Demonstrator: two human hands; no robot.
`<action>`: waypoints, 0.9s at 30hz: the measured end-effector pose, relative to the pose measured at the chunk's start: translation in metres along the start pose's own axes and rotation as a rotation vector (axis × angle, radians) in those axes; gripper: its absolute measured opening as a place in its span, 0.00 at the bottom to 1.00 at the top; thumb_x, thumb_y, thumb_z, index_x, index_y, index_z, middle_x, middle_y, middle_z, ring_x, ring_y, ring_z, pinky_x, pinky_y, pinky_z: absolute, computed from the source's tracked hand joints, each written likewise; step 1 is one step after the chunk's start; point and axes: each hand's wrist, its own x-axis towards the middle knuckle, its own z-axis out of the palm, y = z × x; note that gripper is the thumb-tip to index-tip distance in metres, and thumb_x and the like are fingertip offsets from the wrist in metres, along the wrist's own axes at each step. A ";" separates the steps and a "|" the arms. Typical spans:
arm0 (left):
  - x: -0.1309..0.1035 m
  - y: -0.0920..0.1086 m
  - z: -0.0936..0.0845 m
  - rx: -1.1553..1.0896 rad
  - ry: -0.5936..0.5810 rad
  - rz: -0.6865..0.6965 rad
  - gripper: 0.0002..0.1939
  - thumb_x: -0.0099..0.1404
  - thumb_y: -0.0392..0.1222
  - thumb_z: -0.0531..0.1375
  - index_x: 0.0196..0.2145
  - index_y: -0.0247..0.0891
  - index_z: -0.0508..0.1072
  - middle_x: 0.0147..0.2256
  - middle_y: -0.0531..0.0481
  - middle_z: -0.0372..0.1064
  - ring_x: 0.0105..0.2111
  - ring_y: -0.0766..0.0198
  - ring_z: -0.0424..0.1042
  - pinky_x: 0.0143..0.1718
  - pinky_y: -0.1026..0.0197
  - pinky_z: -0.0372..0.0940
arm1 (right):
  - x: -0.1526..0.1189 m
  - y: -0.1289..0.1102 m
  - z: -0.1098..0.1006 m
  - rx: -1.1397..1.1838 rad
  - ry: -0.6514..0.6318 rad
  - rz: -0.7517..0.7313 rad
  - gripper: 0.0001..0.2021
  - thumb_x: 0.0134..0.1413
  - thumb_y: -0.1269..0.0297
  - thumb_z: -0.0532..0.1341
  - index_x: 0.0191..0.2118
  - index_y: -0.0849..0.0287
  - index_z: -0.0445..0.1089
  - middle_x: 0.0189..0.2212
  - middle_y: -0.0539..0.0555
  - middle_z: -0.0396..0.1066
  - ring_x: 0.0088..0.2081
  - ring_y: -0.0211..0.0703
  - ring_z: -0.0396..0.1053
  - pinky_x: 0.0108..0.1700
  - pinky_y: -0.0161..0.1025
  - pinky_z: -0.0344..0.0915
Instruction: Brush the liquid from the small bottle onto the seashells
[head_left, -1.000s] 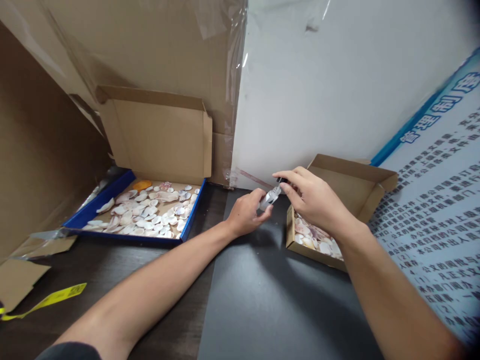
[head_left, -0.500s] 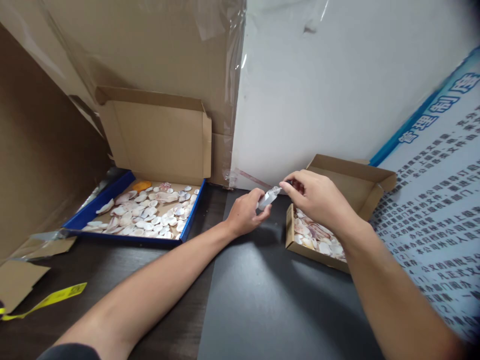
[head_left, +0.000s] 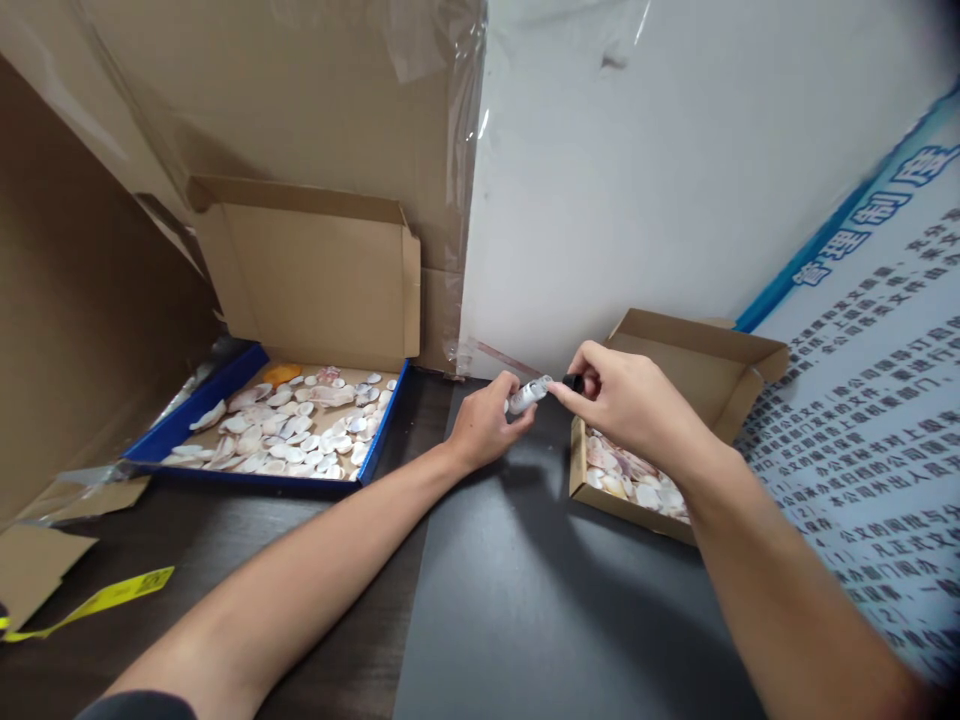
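My left hand (head_left: 487,420) is closed around a small whitish, translucent bottle (head_left: 527,396), tilted with its narrow end up and to the right. A black cap (head_left: 574,382) sits in the bent fingers of my right hand (head_left: 622,400). The right thumb tip is at the bottle's narrow end; whether it touches cannot be made out. Below the right hand, an open cardboard box (head_left: 576,470) holds seashells (head_left: 622,475), partly hidden by that hand and forearm.
To the left stands a blue-edged box (head_left: 247,474) of seashells with its cardboard lid (head_left: 315,275) raised. Cardboard pieces (head_left: 41,570) and a yellow strip (head_left: 112,597) lie at the left. A white panel (head_left: 585,180) and a printed poster (head_left: 877,400) rise behind.
My right hand has turned slightly, and the black cap now shows more clearly in its fingers. The bottle has shifted a little left and rolled in my left hand.
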 end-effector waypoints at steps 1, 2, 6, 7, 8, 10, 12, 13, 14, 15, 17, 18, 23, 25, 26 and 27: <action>0.000 0.000 0.000 -0.003 0.002 -0.005 0.10 0.62 0.46 0.59 0.36 0.40 0.63 0.29 0.56 0.65 0.26 0.67 0.63 0.29 0.66 0.56 | 0.000 -0.001 0.000 0.004 -0.005 -0.004 0.11 0.57 0.57 0.63 0.31 0.56 0.62 0.23 0.48 0.68 0.23 0.38 0.63 0.27 0.35 0.54; 0.000 0.000 0.000 -0.006 0.005 -0.008 0.10 0.62 0.46 0.59 0.36 0.41 0.63 0.29 0.56 0.65 0.26 0.67 0.63 0.30 0.66 0.56 | -0.001 -0.002 0.001 0.007 -0.010 -0.010 0.11 0.57 0.58 0.63 0.32 0.56 0.62 0.23 0.48 0.67 0.23 0.38 0.63 0.27 0.35 0.54; 0.000 -0.001 0.001 -0.016 0.007 -0.012 0.10 0.63 0.47 0.59 0.37 0.41 0.63 0.29 0.56 0.65 0.26 0.67 0.63 0.30 0.66 0.56 | -0.001 -0.003 0.000 -0.001 -0.003 -0.031 0.09 0.58 0.58 0.63 0.33 0.57 0.63 0.24 0.49 0.68 0.24 0.38 0.63 0.27 0.36 0.54; 0.000 -0.001 0.000 -0.018 0.006 -0.011 0.10 0.63 0.47 0.59 0.37 0.41 0.62 0.29 0.56 0.65 0.26 0.68 0.63 0.29 0.66 0.56 | -0.001 -0.002 -0.001 -0.007 0.003 -0.030 0.09 0.58 0.58 0.63 0.33 0.57 0.64 0.24 0.49 0.68 0.24 0.38 0.63 0.27 0.36 0.54; 0.000 -0.001 0.000 -0.019 0.005 -0.010 0.10 0.63 0.46 0.59 0.37 0.41 0.62 0.30 0.56 0.65 0.25 0.68 0.63 0.29 0.66 0.56 | -0.001 -0.002 -0.001 -0.013 0.012 -0.029 0.09 0.58 0.58 0.63 0.33 0.57 0.66 0.25 0.49 0.69 0.24 0.38 0.64 0.27 0.36 0.54; 0.000 -0.001 0.000 -0.020 0.003 -0.005 0.10 0.63 0.46 0.59 0.37 0.41 0.62 0.30 0.56 0.65 0.24 0.68 0.62 0.29 0.66 0.56 | 0.000 0.000 -0.002 -0.020 0.026 -0.035 0.08 0.58 0.58 0.63 0.34 0.58 0.69 0.27 0.51 0.70 0.26 0.39 0.66 0.29 0.36 0.56; 0.000 -0.002 0.000 -0.020 0.003 0.003 0.10 0.64 0.47 0.59 0.37 0.41 0.62 0.29 0.56 0.64 0.24 0.68 0.62 0.29 0.66 0.56 | 0.000 0.002 -0.001 -0.027 0.035 -0.052 0.07 0.59 0.60 0.63 0.36 0.58 0.72 0.29 0.52 0.71 0.29 0.41 0.68 0.31 0.37 0.59; 0.000 -0.002 0.000 -0.019 0.005 0.008 0.10 0.64 0.47 0.59 0.37 0.41 0.62 0.29 0.56 0.64 0.24 0.68 0.62 0.29 0.66 0.56 | 0.000 0.002 -0.001 -0.033 0.039 -0.061 0.07 0.59 0.60 0.62 0.37 0.58 0.73 0.30 0.53 0.72 0.30 0.41 0.69 0.32 0.38 0.60; 0.000 -0.002 0.000 -0.017 0.004 0.011 0.10 0.64 0.47 0.59 0.37 0.41 0.62 0.29 0.56 0.64 0.24 0.68 0.63 0.29 0.66 0.56 | 0.001 0.003 0.000 -0.042 0.045 -0.067 0.07 0.60 0.61 0.62 0.38 0.59 0.74 0.31 0.53 0.72 0.30 0.42 0.69 0.33 0.38 0.61; 0.000 -0.002 0.000 -0.016 0.001 0.012 0.10 0.64 0.47 0.59 0.37 0.41 0.62 0.29 0.56 0.65 0.25 0.68 0.63 0.29 0.66 0.56 | 0.001 0.004 0.001 -0.050 0.052 -0.071 0.08 0.60 0.61 0.62 0.40 0.59 0.75 0.32 0.53 0.72 0.30 0.41 0.69 0.35 0.39 0.62; 0.000 -0.001 0.000 -0.013 -0.008 0.009 0.10 0.64 0.47 0.58 0.37 0.41 0.62 0.30 0.56 0.65 0.25 0.67 0.64 0.30 0.65 0.57 | 0.000 0.005 0.002 -0.059 0.072 -0.076 0.09 0.61 0.62 0.62 0.44 0.58 0.75 0.34 0.54 0.72 0.30 0.41 0.69 0.36 0.39 0.64; 0.000 -0.001 0.000 -0.012 -0.014 0.005 0.10 0.64 0.47 0.58 0.38 0.41 0.62 0.30 0.55 0.66 0.25 0.67 0.64 0.30 0.65 0.57 | 0.000 0.005 0.003 -0.060 0.080 -0.078 0.10 0.61 0.63 0.62 0.46 0.58 0.75 0.35 0.53 0.72 0.30 0.41 0.69 0.37 0.40 0.64; 0.000 0.000 -0.001 -0.003 -0.052 -0.006 0.10 0.64 0.47 0.58 0.38 0.41 0.62 0.31 0.54 0.67 0.27 0.65 0.66 0.31 0.65 0.58 | -0.001 0.007 0.006 -0.067 0.090 -0.082 0.12 0.62 0.65 0.60 0.49 0.55 0.73 0.39 0.53 0.71 0.32 0.41 0.70 0.39 0.40 0.66; 0.000 0.000 -0.001 -0.006 -0.098 0.005 0.10 0.64 0.48 0.58 0.38 0.41 0.62 0.32 0.54 0.68 0.28 0.65 0.66 0.31 0.64 0.58 | 0.000 0.007 0.007 -0.074 0.081 -0.080 0.11 0.61 0.66 0.59 0.49 0.54 0.73 0.41 0.53 0.72 0.33 0.41 0.71 0.38 0.40 0.66; 0.000 0.001 -0.001 -0.010 -0.124 0.012 0.10 0.64 0.48 0.58 0.39 0.41 0.62 0.32 0.54 0.68 0.28 0.65 0.66 0.31 0.64 0.57 | 0.000 0.007 0.008 -0.076 0.076 -0.080 0.11 0.61 0.67 0.59 0.49 0.54 0.72 0.41 0.53 0.72 0.33 0.41 0.71 0.38 0.40 0.66; 0.000 0.001 -0.001 -0.016 -0.149 0.019 0.10 0.65 0.47 0.57 0.39 0.41 0.62 0.32 0.54 0.68 0.28 0.65 0.66 0.31 0.64 0.58 | 0.000 0.007 0.008 -0.076 0.071 -0.083 0.11 0.61 0.68 0.59 0.48 0.54 0.72 0.42 0.53 0.72 0.34 0.42 0.71 0.38 0.40 0.66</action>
